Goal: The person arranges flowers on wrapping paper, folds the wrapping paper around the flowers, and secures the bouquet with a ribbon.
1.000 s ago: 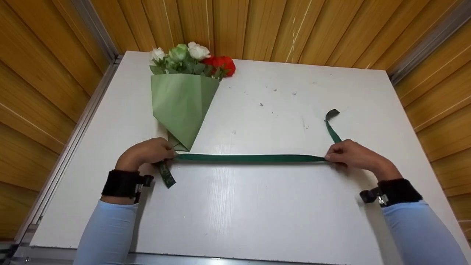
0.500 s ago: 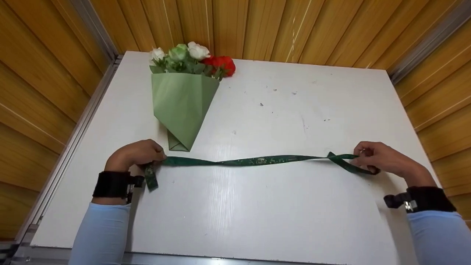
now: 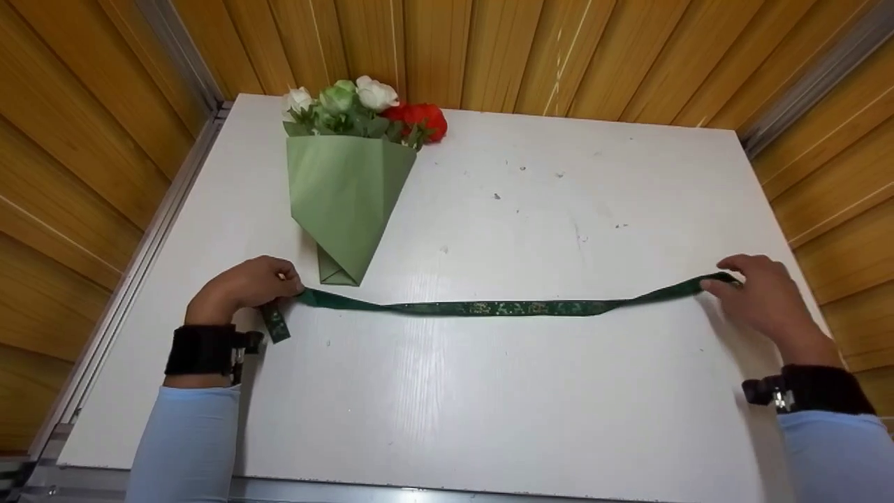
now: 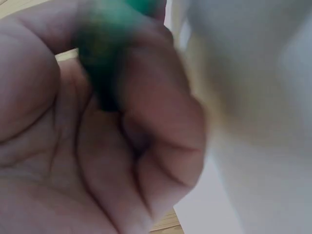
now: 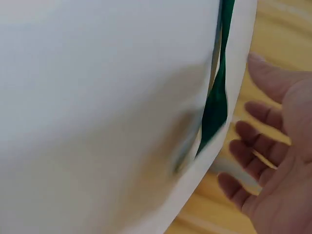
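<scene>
A long dark green ribbon (image 3: 503, 308) with a gold pattern stretches across the white table in the head view. My left hand (image 3: 248, 283) pinches it near one end, and a short tail hangs below those fingers. In the left wrist view the ribbon (image 4: 105, 53) passes between thumb and curled fingers, blurred. At the far right, my right hand (image 3: 765, 300) has its fingers spread around the other end. The right wrist view shows that hand (image 5: 278, 151) with loose fingers, apart from the ribbon's free end (image 5: 214, 112).
A bouquet in green wrapping paper (image 3: 349, 188) lies behind the left hand, with white and light green blooms and a red flower (image 3: 426, 122). Wood-look panels (image 3: 503, 56) border the white table (image 3: 489, 405) at the back and sides.
My right hand has moved right, drawing the ribbon out, and its fingers have let go of the end. The left hand has shifted slightly left. The ribbon's patterned face has turned up.
</scene>
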A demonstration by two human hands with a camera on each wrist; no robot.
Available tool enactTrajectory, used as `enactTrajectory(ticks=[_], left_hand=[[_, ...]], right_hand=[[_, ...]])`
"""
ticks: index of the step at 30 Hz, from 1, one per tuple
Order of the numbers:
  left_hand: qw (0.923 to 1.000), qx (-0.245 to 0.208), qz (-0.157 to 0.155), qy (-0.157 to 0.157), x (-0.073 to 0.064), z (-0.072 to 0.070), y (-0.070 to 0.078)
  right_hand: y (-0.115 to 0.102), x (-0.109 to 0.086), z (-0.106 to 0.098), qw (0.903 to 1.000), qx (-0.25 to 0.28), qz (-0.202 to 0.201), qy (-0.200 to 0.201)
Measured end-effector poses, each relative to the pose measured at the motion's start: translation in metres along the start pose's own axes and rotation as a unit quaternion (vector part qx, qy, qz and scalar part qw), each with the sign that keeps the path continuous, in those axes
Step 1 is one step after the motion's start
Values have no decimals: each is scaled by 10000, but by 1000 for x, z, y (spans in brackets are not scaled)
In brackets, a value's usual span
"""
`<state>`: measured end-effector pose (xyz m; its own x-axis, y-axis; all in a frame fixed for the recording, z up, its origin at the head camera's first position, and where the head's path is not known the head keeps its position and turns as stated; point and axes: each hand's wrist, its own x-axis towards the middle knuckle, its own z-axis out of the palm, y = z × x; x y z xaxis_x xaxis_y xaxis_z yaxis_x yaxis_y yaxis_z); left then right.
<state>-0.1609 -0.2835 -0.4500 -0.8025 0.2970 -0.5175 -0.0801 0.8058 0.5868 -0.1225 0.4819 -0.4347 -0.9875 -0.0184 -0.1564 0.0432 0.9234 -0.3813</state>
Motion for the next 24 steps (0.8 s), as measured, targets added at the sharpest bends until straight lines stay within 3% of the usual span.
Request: enactTrajectory(ticks=[2, 6, 13, 18, 24], left_hand=[[10000, 53, 1, 18, 0, -1, 1], [9999, 102, 40, 42, -1, -2, 3], [9999, -5, 49, 117, -1, -3, 6], [9998, -86, 46, 172, -1, -3, 5], [9993, 89, 24, 357, -3, -4, 4]], right_hand=[[-20, -2, 12, 9993, 182, -316, 29], [-51, -6, 34, 9955, 355, -805, -340], [-59, -4, 50, 9906, 608, -1213, -167], [-57, -2, 49, 9895, 914, -1047, -409], [-59, -3, 37, 9772, 2018, -333, -575]])
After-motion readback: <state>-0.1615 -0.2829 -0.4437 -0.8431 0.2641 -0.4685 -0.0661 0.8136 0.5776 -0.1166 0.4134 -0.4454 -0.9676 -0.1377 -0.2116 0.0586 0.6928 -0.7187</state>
